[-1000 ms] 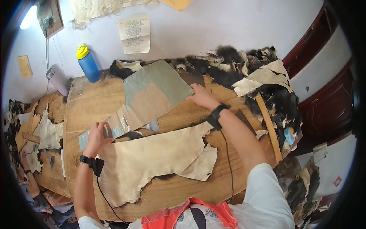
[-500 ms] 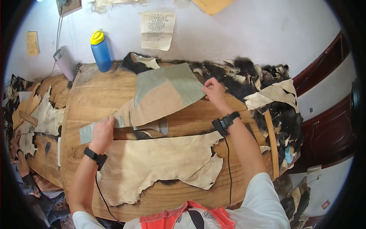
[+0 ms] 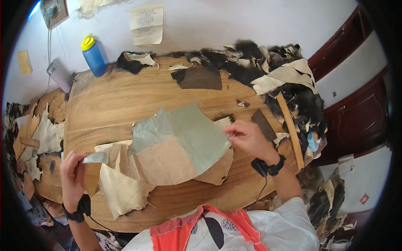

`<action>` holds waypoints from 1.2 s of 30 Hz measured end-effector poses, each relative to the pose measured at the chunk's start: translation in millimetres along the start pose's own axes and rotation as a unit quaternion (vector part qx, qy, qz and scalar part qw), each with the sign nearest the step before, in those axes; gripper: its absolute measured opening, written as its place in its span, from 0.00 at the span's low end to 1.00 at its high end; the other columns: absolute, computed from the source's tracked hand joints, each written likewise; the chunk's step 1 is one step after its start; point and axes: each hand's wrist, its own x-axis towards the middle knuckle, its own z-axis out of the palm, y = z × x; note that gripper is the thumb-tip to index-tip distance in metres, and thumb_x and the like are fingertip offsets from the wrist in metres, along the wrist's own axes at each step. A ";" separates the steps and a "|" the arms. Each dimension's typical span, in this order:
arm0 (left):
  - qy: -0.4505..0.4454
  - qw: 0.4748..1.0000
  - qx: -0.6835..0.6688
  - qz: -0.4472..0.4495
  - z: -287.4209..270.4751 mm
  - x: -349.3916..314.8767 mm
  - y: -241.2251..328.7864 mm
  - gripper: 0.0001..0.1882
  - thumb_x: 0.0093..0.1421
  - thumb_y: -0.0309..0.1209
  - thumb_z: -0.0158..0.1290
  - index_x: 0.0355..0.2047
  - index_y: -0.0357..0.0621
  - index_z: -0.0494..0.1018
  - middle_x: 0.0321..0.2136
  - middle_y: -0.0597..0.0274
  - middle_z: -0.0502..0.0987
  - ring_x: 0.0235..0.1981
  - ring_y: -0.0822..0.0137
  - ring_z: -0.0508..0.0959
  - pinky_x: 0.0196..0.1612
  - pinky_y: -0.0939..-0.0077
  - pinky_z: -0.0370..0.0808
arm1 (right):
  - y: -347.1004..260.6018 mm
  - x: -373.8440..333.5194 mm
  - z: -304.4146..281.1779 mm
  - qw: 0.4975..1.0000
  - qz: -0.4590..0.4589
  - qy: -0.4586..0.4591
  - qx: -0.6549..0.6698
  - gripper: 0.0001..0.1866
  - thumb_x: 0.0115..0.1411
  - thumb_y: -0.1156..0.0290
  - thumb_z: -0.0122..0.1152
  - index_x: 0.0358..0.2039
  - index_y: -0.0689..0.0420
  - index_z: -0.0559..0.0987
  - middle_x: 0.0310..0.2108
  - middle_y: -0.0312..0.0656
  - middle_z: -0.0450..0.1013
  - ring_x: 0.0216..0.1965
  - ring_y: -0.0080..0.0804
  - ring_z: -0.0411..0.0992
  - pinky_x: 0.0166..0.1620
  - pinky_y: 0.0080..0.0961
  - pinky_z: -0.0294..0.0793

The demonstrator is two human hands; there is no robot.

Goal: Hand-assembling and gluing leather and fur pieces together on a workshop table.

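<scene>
Head view: we hold a grey-green and tan sheet above a pale hide on the wooden table, our left hand clamped on its narrow, curled end, our right hand pinching its right edge between thumb and fingers. Whether sheet and hide touch, we cannot tell. Beyond them lies a dark brown piece; a blue bottle stands near the wall, and black fur scraps line the table's far side.
</scene>
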 end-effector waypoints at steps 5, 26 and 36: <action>0.009 0.999 0.030 0.010 -16.6 -36.2 16.4 0.06 0.53 0.12 0.57 0.30 0.33 0.77 0.23 0.59 0.68 0.21 0.70 0.68 0.24 0.77 0.60 | 14.8 -62.4 27.9 0.990 -0.034 -0.062 -0.125 0.22 0.56 0.76 0.65 0.53 0.56 0.79 0.36 0.46 0.71 0.36 0.42 0.74 0.41 0.34 0.76; -0.248 0.963 0.078 0.069 99.2 -93.5 -29.2 0.41 0.41 0.19 0.66 0.59 0.37 0.68 0.61 0.45 0.68 0.64 0.41 0.66 0.65 0.53 0.67 | 60.3 -108.3 57.3 0.977 0.025 0.014 -0.210 0.38 0.57 0.72 0.68 0.68 0.49 0.65 0.48 0.46 0.73 0.50 0.45 0.73 0.50 0.39 0.76; -0.252 0.962 0.082 0.071 95.0 -88.6 -12.5 0.34 0.42 0.12 0.54 0.54 0.36 0.71 0.61 0.44 0.68 0.64 0.41 0.66 0.65 0.54 0.67 | 89.8 -97.3 61.8 0.997 -0.031 0.030 -0.063 0.15 0.58 0.79 0.59 0.47 0.56 0.82 0.36 0.45 0.78 0.43 0.45 0.75 0.46 0.37 0.75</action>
